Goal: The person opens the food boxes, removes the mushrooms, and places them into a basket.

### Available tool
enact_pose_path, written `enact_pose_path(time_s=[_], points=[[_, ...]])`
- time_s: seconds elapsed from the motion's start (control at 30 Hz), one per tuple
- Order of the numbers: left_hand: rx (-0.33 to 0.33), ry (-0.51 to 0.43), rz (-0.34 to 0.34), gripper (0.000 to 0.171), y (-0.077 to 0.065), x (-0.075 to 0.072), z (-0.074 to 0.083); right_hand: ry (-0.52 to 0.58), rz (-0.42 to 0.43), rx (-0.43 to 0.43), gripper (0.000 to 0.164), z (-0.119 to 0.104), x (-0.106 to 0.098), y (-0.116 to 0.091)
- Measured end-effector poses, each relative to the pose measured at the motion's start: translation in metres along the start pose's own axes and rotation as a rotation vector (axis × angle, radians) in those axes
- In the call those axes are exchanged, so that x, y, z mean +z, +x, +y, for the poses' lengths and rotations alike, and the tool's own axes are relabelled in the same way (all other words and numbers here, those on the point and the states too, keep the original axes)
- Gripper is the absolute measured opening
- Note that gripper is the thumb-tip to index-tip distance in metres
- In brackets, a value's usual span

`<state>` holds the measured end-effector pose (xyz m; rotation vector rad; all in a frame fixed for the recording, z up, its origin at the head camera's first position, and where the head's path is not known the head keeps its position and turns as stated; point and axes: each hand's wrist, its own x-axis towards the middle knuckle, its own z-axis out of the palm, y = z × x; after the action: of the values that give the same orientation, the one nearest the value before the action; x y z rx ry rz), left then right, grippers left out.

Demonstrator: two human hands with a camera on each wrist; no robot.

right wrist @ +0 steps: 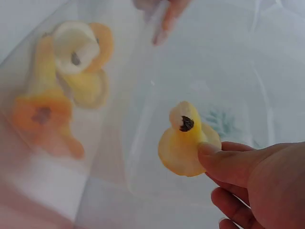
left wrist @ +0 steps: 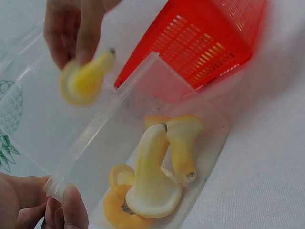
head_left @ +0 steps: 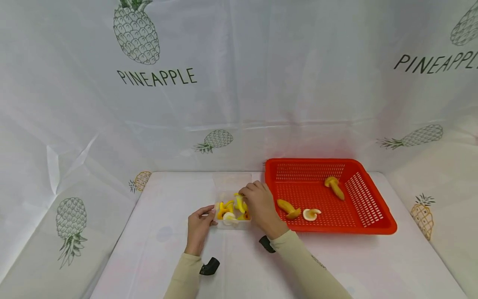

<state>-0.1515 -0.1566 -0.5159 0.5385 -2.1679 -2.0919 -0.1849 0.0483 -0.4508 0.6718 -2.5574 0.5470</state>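
A clear plastic box [left wrist: 102,121] with a hinged lid holds several yellow mushrooms [left wrist: 155,171], caps and stems lying across one another. At the box's left side, my left hand [head_left: 199,229] pinches its rim between thumb and fingers. My right hand [head_left: 260,206] holds a yellow mushroom [right wrist: 183,150] by the cap, thumb on one side and fingers on the other. In the left wrist view this mushroom hangs over the lid side of the box, above the rim. Its dark stem end faces the right wrist camera.
A red perforated basket [head_left: 336,229] stands right of the box. Inside lie a mushroom [head_left: 334,187] at the back, another mushroom [head_left: 288,209] at the left front and a pale-capped mushroom [head_left: 310,214] beside it. A pineapple-print sheet [head_left: 261,83] hangs behind the white table.
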Motion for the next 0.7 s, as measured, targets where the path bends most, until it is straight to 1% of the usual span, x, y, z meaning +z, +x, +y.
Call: enact_pose_path(time_s=[0.17, 0.3, 0.43, 0.7], points=[[0.006, 0.001, -0.001, 0.029, 0.000, 0.000, 0.000, 0.032, 0.122, -0.013, 0.018, 0.010, -0.018, -0.007], [0.005, -0.001, 0.001, 0.029, 0.000, 0.000, 0.000, 0.052, 0.177, -0.007, 0.021, 0.021, -0.031, -0.013], [0.005, 0.003, 0.002, 0.029, 0.000, -0.001, 0.000, 0.060, 0.203, 0.030, 0.023, 0.032, -0.044, -0.020], [-0.002, 0.003, 0.000, 0.030, 0.000, 0.000, 0.000, 0.043, 0.222, 0.127, 0.025, 0.059, -0.068, -0.036]])
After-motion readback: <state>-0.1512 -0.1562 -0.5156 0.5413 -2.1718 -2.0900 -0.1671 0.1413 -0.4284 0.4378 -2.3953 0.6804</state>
